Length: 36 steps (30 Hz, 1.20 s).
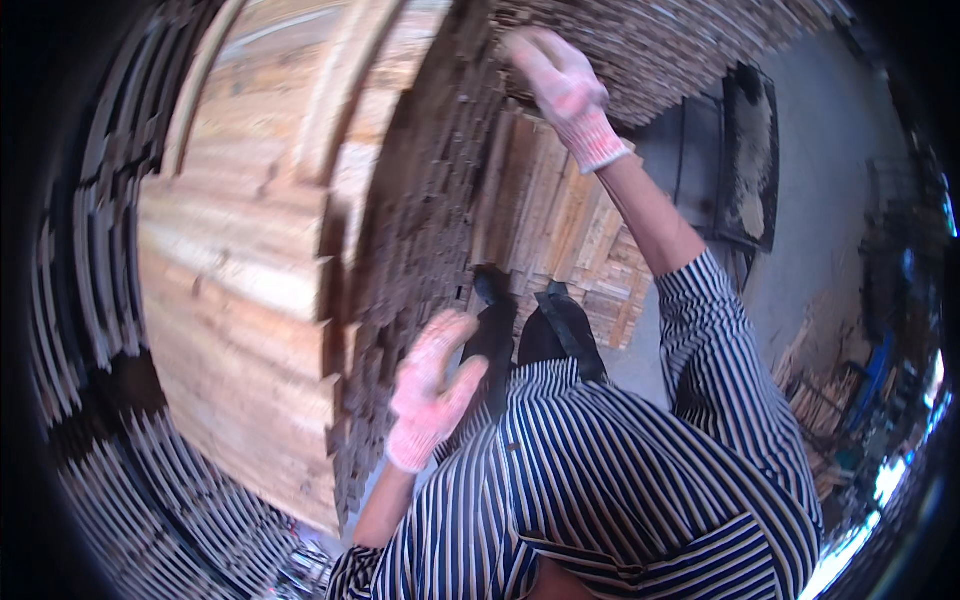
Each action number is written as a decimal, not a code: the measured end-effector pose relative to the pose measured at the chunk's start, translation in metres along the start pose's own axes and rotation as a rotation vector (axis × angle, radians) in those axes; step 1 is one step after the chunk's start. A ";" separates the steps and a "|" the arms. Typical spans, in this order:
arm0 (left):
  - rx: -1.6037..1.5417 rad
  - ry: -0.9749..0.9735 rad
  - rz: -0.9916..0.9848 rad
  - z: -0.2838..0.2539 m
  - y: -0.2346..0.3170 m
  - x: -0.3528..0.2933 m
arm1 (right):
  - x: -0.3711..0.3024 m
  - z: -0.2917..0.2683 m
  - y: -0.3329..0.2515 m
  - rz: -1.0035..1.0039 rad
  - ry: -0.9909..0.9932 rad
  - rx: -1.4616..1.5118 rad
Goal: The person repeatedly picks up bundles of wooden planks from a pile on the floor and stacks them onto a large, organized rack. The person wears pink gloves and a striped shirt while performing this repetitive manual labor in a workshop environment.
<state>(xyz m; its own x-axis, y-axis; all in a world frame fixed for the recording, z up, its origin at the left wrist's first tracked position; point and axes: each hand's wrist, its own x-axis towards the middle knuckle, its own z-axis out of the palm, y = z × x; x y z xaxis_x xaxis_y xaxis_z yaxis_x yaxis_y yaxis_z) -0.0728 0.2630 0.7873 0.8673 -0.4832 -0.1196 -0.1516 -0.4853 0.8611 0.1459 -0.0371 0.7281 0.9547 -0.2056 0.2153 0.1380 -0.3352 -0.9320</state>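
Note:
Both my hands wear pinkish knitted gloves with pale cuffs. My left hand (428, 392) is raised in front of my body, thumb and fingers apart, with nothing in it. It is nearest to the side of a tall stack of wooden boards (240, 330) on the left. My right hand (562, 88) reaches far forward at arm's length, slightly blurred, its fingers stretched out. Its fingertips are by the edge of a far stack of thin wooden strips (660, 50); whether they touch it I cannot tell. No held thing shows in the right hand.
Light wooden boards (570, 215) lie low ahead of my feet. Beyond my right forearm stands a dark-framed container (755, 160) with pale material on it. Racked slats (190, 490) line the far left. Loose wood pieces (825, 395) lie at right on the grey floor (820, 130).

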 end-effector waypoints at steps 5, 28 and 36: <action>-0.427 -0.271 -0.759 0.163 -0.208 -0.002 | -0.199 -0.087 0.228 0.650 0.076 -0.567; -0.332 -0.174 -0.571 0.638 -0.450 0.211 | -0.439 -0.068 0.695 1.218 0.423 -0.047; -0.323 -0.298 -0.751 0.625 -0.491 0.246 | -0.452 -0.081 0.684 1.188 0.295 0.300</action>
<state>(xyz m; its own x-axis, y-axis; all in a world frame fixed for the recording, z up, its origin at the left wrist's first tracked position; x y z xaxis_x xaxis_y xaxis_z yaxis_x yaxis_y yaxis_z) -0.0815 -0.0732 0.0258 0.5171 -0.3106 -0.7976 0.5919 -0.5433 0.5954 -0.2130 -0.2484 0.0170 0.4412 -0.4465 -0.7785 -0.6723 0.4102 -0.6162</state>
